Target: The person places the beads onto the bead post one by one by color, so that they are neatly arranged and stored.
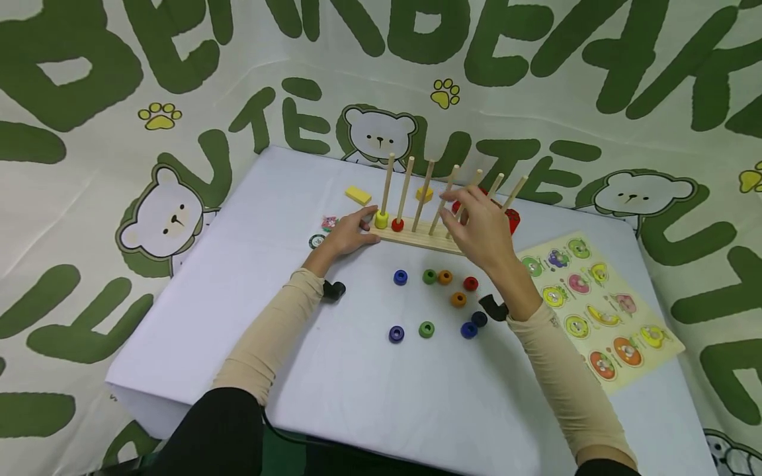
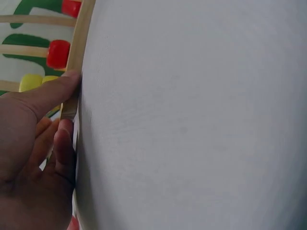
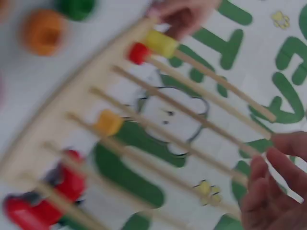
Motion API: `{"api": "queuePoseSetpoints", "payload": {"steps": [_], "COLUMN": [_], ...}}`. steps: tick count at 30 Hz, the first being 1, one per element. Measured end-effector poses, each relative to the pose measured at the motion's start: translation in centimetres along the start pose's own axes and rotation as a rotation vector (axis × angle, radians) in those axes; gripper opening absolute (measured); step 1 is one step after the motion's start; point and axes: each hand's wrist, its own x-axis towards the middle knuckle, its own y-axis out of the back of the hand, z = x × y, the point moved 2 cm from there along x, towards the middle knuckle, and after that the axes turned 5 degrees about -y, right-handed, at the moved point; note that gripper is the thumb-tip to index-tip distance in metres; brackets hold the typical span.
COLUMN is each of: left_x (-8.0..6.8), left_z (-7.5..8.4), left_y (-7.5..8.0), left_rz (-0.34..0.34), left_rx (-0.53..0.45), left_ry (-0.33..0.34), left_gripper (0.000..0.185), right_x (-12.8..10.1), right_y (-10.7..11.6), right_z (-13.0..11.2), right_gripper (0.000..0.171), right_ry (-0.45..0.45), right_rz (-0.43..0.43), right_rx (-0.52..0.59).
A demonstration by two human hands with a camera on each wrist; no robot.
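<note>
Head view: the wooden stand (image 1: 411,236) lies along the far side of the white table (image 1: 333,396), its seven rods (image 1: 387,185) pointing up; the left hand (image 1: 345,237) is bent around its left end, presumably to keep it from sliding. The right hand (image 1: 482,231) is raised at the middle rods, fingers curved, thumb and forefinger slightly parted with no bead seen between them; such a height would suit work over the rod tips. Two yellow beads (image 1: 381,219) sit on the first rod and one red bead (image 1: 397,225) on the second, each held in place by its rod. Nine loose beads lie between the forearms, apparently for easy reach: four blue to navy (image 1: 401,277), two green (image 1: 430,277), two orange (image 1: 458,300), one red (image 1: 471,283). Two yellow blocks (image 1: 358,195), one partly hidden red toy (image 1: 514,220) and one fruit board (image 1: 571,311) with twelve pictures lie around the stand. Left wrist view: one digit presses the stand's edge and the others bend past its end, a pinch that would steady it. Right wrist view: the fingertips come close together beside the rod tips; whether they touch a rod cannot be told. The five remaining rods show no bead, though the nearest are blurred.
</note>
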Motion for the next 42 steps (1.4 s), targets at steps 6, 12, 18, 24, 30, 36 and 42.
{"api": "queuePoseSetpoints", "payload": {"steps": [6, 12, 18, 24, 30, 36, 42], "left_x": [0.3, 0.3, 0.3, 0.3, 0.2, 0.0, 0.1], "left_z": [0.1, 0.0, -0.2, 0.0, 0.0, 0.1, 0.2], "left_y": [-0.1, 0.0, -0.1, -0.1, -0.2, -0.2, -0.2], "left_rz": [-0.008, -0.007, -0.006, -0.007, -0.006, -0.004, -0.002], "left_rx": [0.011, -0.001, 0.006, 0.018, 0.013, 0.008, 0.01], "left_ry": [0.011, 0.024, 0.018, 0.027, 0.022, 0.032, 0.029], "left_gripper": [0.081, 0.08, 0.08, 0.081, 0.081, 0.081, 0.081], "right_x": [-4.8, -7.6, -8.7, -8.8, -7.9, -5.8, -2.8], "right_y": [0.3, -0.8, -2.2, -2.2, -1.2, 0.1, 0.3], "right_z": [4.9, 8.7, 10.0, 10.0, 8.7, 6.4, 3.1], "right_gripper": [0.032, 0.04, 0.036, 0.035, 0.034, 0.035, 0.032], "right_ry": [-0.248, -0.32, -0.334, -0.337, -0.269, -0.22, -0.138], "right_rz": [-0.449, -0.634, -0.614, -0.564, -0.447, -0.333, -0.274], "right_rx": [-0.185, -0.162, -0.123, -0.132, -0.101, -0.065, 0.014]}}
